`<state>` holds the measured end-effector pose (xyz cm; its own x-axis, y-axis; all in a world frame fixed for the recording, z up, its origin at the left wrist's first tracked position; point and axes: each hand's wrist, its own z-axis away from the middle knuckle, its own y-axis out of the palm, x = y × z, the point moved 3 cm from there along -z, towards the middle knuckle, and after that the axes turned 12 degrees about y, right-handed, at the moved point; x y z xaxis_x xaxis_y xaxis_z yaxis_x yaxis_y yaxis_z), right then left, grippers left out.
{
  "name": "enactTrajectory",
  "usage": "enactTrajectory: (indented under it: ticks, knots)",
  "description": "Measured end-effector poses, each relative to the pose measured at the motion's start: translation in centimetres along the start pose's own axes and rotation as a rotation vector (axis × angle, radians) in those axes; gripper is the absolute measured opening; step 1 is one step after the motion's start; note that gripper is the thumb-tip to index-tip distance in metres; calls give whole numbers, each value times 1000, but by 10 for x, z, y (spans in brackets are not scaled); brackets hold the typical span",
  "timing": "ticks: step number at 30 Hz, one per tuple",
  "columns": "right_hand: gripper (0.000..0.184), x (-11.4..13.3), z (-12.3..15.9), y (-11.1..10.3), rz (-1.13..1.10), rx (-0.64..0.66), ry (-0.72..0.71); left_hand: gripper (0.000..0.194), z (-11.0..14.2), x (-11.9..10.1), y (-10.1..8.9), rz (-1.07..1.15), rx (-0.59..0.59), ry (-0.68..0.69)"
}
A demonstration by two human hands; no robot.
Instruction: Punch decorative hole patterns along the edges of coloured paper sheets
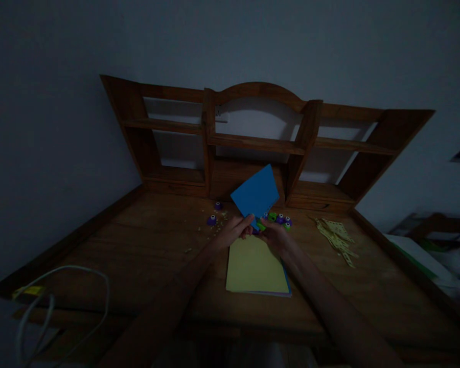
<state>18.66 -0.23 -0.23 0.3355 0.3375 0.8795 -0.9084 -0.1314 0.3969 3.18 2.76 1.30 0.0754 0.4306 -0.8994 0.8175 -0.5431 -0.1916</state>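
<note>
blue sheet (256, 191) in left grip (235, 230), right grip (275, 234) beside

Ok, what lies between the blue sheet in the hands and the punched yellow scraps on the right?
In the head view, purple and green paper punches lie nearest the blue sheet, then wooden desktop up to the yellow scraps.

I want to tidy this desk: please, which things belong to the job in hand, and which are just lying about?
Seemingly for the job: blue sheet, held; green tool at its lower end; paper stack; purple and green pieces nearby.

Apparently just lying about: yellow perforated paper; pale scraps; white cable.
</note>
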Motion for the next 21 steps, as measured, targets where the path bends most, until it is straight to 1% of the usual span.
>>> enactTrajectory:
  ticks: [3,7,10,13,16,21]
  knots:
    - [22,-2,-1,-4,-62,-25,65,60,-1,-3,-2,46,-49,-16]
    - [24,-2,-3,-5,-85,-7,79,55,-4,1,-4,64,-88,-37]
    - [23,-3,-4,-5,-74,5,78,50,-4,6,-5,54,-87,-40]
    - [21,-3,-5,-6,-62,3,61,49,-4,8,-4,64,-64,-7]
    - [19,-3,-4,-5,-43,22,41,47,-2,4,-1,112,-62,11]
    - [18,-1,-1,2,-4,34,15,50,3,-8,4,155,-78,-39]
